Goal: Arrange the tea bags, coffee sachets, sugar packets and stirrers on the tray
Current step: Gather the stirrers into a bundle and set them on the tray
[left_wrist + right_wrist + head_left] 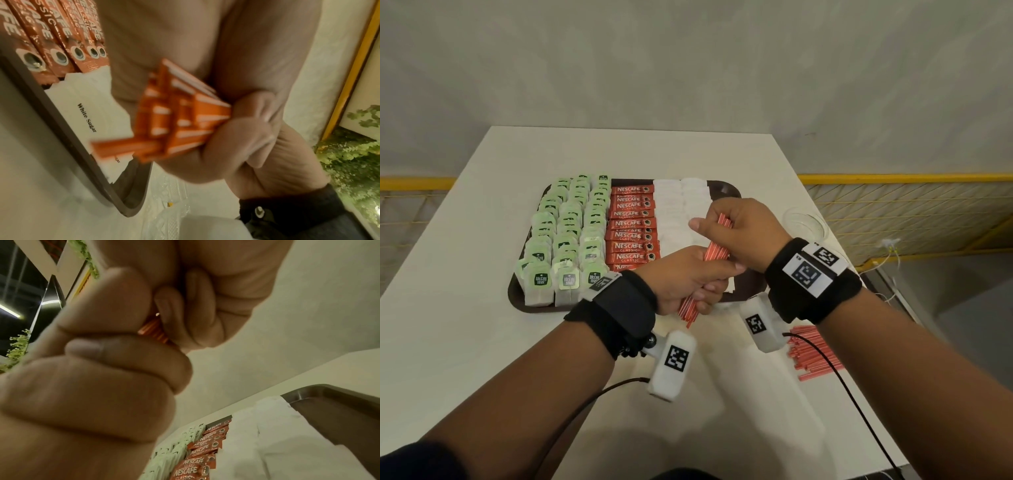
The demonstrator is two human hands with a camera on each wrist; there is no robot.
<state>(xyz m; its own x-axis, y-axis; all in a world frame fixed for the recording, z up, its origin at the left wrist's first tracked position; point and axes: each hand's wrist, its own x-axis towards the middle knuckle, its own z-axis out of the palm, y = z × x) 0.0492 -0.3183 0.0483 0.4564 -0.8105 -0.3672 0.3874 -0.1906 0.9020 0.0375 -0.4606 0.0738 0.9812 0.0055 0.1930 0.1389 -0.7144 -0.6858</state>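
Observation:
A bundle of red-and-white stirrers [717,248] [180,116] [153,332] hangs slanted above the tray's right side. My left hand [688,281] grips its lower part and my right hand [736,229] grips its upper end. The dark brown tray [515,291] holds green tea bags [565,236] in rows at the left, red coffee sachets [633,226] [61,37] [197,462] in a middle column, and white sugar packets [681,202] [88,112] [277,443] to their right. The tray's right strip [333,410] is bare.
More red stirrers [813,353] lie loose on the white table near its front right edge. A clear glass dish [806,222] stands right of the tray. Yellow mesh railing [914,205] runs behind the table. Cables trail from both wrist cameras.

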